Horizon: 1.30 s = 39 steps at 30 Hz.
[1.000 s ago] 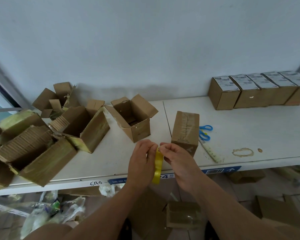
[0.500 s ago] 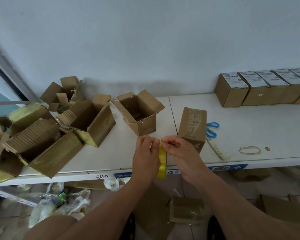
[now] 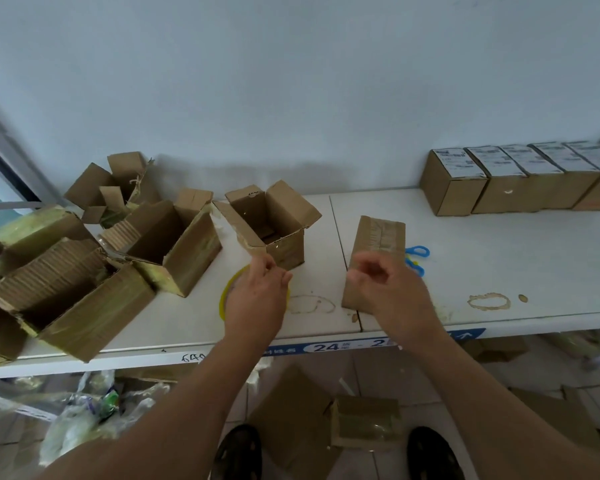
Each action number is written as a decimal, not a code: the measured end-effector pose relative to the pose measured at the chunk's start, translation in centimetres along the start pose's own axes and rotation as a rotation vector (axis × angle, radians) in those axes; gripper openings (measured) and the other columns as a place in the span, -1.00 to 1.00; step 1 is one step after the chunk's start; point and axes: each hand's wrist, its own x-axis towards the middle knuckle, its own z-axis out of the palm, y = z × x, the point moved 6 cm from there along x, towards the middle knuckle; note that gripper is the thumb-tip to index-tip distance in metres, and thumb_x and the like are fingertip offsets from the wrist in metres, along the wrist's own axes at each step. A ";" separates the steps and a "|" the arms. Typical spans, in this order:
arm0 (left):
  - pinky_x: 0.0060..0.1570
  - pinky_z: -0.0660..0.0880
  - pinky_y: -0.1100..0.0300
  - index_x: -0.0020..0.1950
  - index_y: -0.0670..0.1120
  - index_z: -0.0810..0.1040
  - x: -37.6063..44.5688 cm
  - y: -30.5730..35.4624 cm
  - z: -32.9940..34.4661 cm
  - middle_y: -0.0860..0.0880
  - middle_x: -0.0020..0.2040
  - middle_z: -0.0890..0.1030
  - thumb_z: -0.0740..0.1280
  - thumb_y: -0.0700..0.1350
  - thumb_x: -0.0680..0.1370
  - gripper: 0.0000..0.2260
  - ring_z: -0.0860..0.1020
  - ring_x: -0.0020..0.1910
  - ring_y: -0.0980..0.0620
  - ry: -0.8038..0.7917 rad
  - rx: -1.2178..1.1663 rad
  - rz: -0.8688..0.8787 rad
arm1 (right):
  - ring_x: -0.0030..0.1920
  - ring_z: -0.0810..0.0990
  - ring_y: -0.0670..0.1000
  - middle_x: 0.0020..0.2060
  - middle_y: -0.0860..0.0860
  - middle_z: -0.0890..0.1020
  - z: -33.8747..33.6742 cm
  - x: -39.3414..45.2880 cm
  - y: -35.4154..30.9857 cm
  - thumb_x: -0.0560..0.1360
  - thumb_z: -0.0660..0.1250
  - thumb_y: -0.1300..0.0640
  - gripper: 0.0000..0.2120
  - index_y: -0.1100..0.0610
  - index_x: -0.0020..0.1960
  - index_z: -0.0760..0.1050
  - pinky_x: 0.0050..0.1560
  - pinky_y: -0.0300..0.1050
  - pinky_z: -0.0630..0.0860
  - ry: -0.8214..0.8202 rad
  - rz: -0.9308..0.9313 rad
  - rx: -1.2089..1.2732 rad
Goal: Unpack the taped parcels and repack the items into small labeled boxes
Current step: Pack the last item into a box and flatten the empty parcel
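The fingers (image 3: pixel 274 271) of the left hand (image 3: pixel 257 299) are curled together over a yellow tape roll (image 3: pixel 226 299), which shows as a yellow arc at the hand's left edge; the hand covers most of it, and I cannot tell whether they pinch the roll or only rest on it. The roll sits low over the white desk (image 3: pixel 499 258), near its near edge. The right hand (image 3: pixel 388 289) hangs to the right of the left one, its fingers loosely curled and holding nothing, in front of a taped parcel (image 3: pixel 378 244) that stands upright on the desk. The hand covers the parcel's near right part, and whether it touches the cardboard cannot be told.

Just left of the parcel stands a small open box (image 3: pixel 274 226) with its flaps raised, and something dark lies at its bottom. Further left lie several larger opened cartons (image 3: pixel 84 282), torn, some with yellowish tape on their sides. Blue-handled scissors (image 3: pixel 417 258) lie right of the parcel, partly hidden behind it. At the far right, against the wall, a row of closed labeled boxes (image 3: pixel 513 181) stands side by side, touching, with white labels on top. A brownish ring stain (image 3: pixel 488 301) marks the desk near its near edge, right of the hands.

Below the desk, cardboard pieces (image 3: pixel 291 427) and another taped parcel (image 3: pixel 364 424) lie on the floor, with crumpled plastic wrap (image 3: pixel 84 424) to the left.
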 end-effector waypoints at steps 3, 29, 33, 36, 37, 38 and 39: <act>-0.26 0.58 0.17 0.08 -0.03 0.64 0.2 0.3 2.1 -0.02 0.10 0.50 0.47 -0.13 0.50 -0.83 0.54 -0.12 0.04 -0.152 0.144 0.053 | -0.05 0.52 -0.11 -0.05 -0.11 0.54 -2.3 0.4 1.6 0.53 0.37 0.00 -0.76 -0.02 0.17 0.48 -0.05 -0.30 0.51 0.111 -0.031 -0.139; 0.41 0.31 0.00 0.45 0.05 0.36 12.8 12.3 9.8 -0.01 0.44 0.20 0.32 0.18 0.56 -0.50 0.27 0.41 -0.08 -0.479 -0.626 -0.129 | 0.41 0.37 0.07 0.48 0.05 0.29 -1.2 5.5 8.5 0.36 0.48 -0.21 0.06 0.07 0.59 -0.10 0.36 -0.06 0.31 -0.198 0.278 -0.375; 0.24 0.34 0.00 0.28 -0.01 0.41 13.2 12.2 9.7 -0.07 0.29 0.31 0.22 0.22 0.59 -0.60 0.32 0.29 -0.10 -0.417 -0.420 -0.113 | 0.34 0.43 0.04 0.43 0.02 0.37 -1.4 4.9 8.1 0.37 0.48 -0.20 -0.02 0.04 0.57 -0.01 0.28 -0.09 0.36 -0.237 0.217 -0.402; 0.16 0.36 -0.05 0.22 -0.05 0.39 12.9 12.6 9.5 -0.08 0.20 0.35 0.10 0.24 0.62 -0.60 0.37 0.21 -0.12 -0.351 -0.214 -0.076 | 0.37 0.40 0.04 0.45 0.01 0.34 -1.4 4.5 8.2 0.36 0.49 -0.20 -0.01 0.04 0.57 -0.02 0.35 -0.04 0.36 -0.248 0.206 -0.383; 0.16 0.35 -0.06 0.24 -0.06 0.38 12.7 12.8 9.4 -0.09 0.21 0.35 0.07 0.24 0.63 -0.58 0.37 0.20 -0.13 -0.344 -0.167 -0.061 | 0.37 0.41 0.04 0.44 0.01 0.35 -1.4 4.4 8.2 0.36 0.50 -0.19 -0.01 0.04 0.56 0.00 0.36 -0.01 0.37 -0.240 0.207 -0.365; 0.16 0.35 -0.07 0.26 -0.08 0.37 12.6 13.0 9.2 -0.10 0.22 0.35 0.03 0.24 0.63 -0.55 0.37 0.21 -0.14 -0.341 -0.123 -0.039 | 0.36 0.42 0.04 0.42 0.01 0.37 -1.4 4.4 8.3 0.35 0.51 -0.19 -0.02 0.03 0.56 0.03 0.35 0.02 0.38 -0.231 0.209 -0.348; 0.16 0.35 -0.07 0.29 -0.10 0.37 12.5 13.3 9.0 -0.12 0.24 0.36 0.00 0.24 0.64 -0.53 0.37 0.21 -0.14 -0.341 -0.080 -0.013 | 0.35 0.43 0.03 0.40 0.00 0.39 -1.4 4.2 8.3 0.34 0.51 -0.19 -0.04 0.02 0.55 0.06 0.34 0.05 0.40 -0.224 0.210 -0.333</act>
